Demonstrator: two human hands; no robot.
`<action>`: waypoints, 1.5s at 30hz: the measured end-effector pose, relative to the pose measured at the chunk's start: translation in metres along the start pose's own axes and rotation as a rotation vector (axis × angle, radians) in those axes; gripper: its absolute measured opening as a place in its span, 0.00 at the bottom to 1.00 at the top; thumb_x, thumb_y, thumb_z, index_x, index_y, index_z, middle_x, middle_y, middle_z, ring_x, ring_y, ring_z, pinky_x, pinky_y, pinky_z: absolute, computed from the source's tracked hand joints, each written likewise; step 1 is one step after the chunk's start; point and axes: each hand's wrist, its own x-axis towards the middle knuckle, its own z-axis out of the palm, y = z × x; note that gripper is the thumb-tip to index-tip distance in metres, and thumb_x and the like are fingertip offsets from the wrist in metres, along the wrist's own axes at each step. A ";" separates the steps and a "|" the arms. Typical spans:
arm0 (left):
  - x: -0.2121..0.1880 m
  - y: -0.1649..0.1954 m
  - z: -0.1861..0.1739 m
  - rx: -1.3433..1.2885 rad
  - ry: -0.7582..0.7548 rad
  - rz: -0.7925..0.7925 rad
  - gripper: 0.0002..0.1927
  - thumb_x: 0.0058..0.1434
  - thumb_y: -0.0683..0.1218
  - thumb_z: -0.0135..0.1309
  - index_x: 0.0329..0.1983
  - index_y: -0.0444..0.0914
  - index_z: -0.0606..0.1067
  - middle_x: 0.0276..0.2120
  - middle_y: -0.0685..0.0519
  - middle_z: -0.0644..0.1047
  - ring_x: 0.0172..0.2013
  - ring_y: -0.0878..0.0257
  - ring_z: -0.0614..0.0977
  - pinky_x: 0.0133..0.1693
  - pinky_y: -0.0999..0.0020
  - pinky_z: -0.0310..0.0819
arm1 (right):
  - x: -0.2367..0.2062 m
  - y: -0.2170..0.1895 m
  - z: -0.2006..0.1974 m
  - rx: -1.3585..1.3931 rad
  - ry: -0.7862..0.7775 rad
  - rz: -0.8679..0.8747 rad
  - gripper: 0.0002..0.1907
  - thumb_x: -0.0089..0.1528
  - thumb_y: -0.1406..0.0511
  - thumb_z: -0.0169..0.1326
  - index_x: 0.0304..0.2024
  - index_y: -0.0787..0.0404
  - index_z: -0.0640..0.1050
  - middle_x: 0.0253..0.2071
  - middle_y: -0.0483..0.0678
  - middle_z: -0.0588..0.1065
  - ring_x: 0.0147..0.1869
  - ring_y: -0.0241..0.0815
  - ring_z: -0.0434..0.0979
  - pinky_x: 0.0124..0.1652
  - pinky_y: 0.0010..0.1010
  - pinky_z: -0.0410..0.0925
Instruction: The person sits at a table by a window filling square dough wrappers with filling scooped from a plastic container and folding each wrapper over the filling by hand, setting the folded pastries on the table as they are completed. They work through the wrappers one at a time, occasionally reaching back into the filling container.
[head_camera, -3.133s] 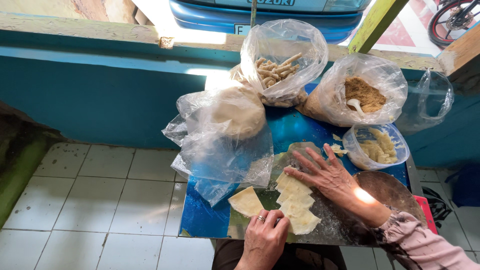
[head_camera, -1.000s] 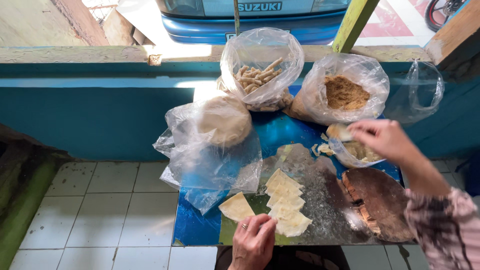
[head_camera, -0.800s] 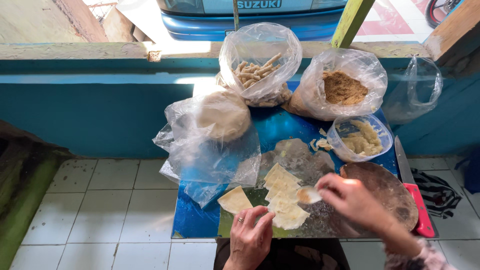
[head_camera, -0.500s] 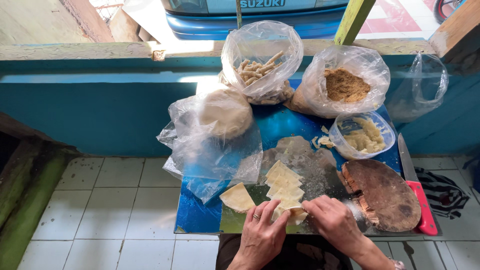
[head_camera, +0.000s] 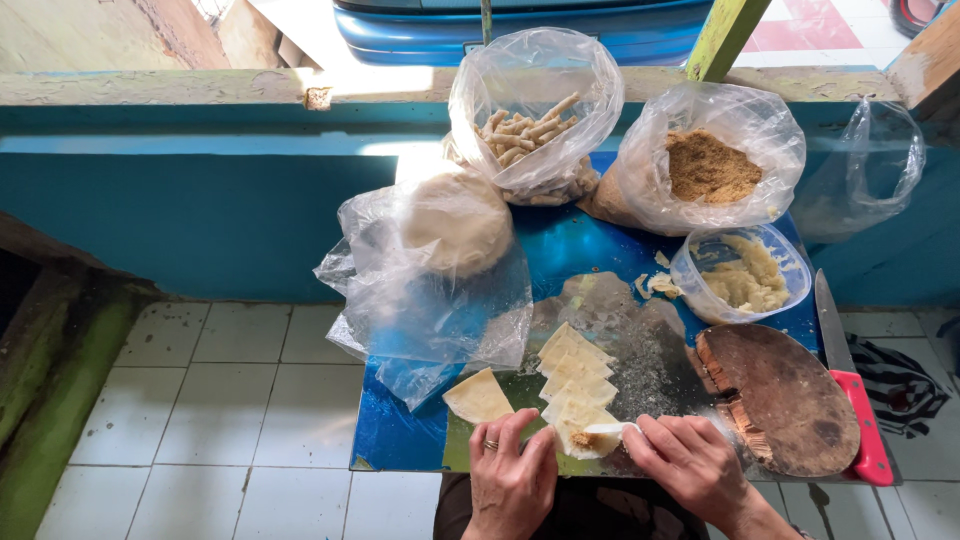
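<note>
Dough wrapper (head_camera: 590, 438) with filling lies at the near table edge (head_camera: 400, 445), between both hands. Left hand (head_camera: 512, 475) pinches its left edge; right hand (head_camera: 690, 465) grips its right edge. Round wooden board (head_camera: 785, 400) sits just right.

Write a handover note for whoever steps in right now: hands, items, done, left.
Left hand: bare, ring on one finger, pressing the near edge of the pale square dough wrapper closest to the person.
Right hand: pinching the same wrapper's right side; a dab of brown filling shows on it.
Items: row of flat wrappers above it, one loose wrapper to the left; clear tub of yellowish paste; bag of brown crumbs; bag of rolled sticks.
Done: one wrapper filled.
Left: fold it; the other wrappers lie unfilled.
</note>
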 end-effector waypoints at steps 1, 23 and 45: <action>-0.001 0.002 0.001 0.018 0.010 -0.012 0.10 0.55 0.43 0.62 0.41 0.41 0.79 0.48 0.50 0.75 0.49 0.55 0.77 0.54 0.54 0.63 | 0.001 0.001 0.000 0.006 -0.007 -0.009 0.17 0.55 0.67 0.56 0.47 0.59 0.79 0.43 0.46 0.78 0.43 0.40 0.79 0.42 0.32 0.68; -0.002 0.010 0.014 0.025 0.019 -0.093 0.09 0.55 0.48 0.63 0.35 0.42 0.76 0.40 0.53 0.73 0.44 0.54 0.76 0.50 0.53 0.60 | 0.062 0.103 -0.032 -0.169 0.074 0.364 0.09 0.56 0.69 0.61 0.40 0.58 0.82 0.41 0.52 0.80 0.33 0.48 0.76 0.33 0.38 0.69; 0.002 0.013 0.019 -0.218 -0.008 -0.044 0.11 0.59 0.43 0.63 0.42 0.40 0.75 0.38 0.53 0.80 0.40 0.54 0.81 0.45 0.58 0.68 | 0.022 -0.036 0.001 0.393 -0.150 0.942 0.11 0.54 0.60 0.63 0.38 0.55 0.81 0.37 0.42 0.77 0.33 0.43 0.81 0.32 0.34 0.74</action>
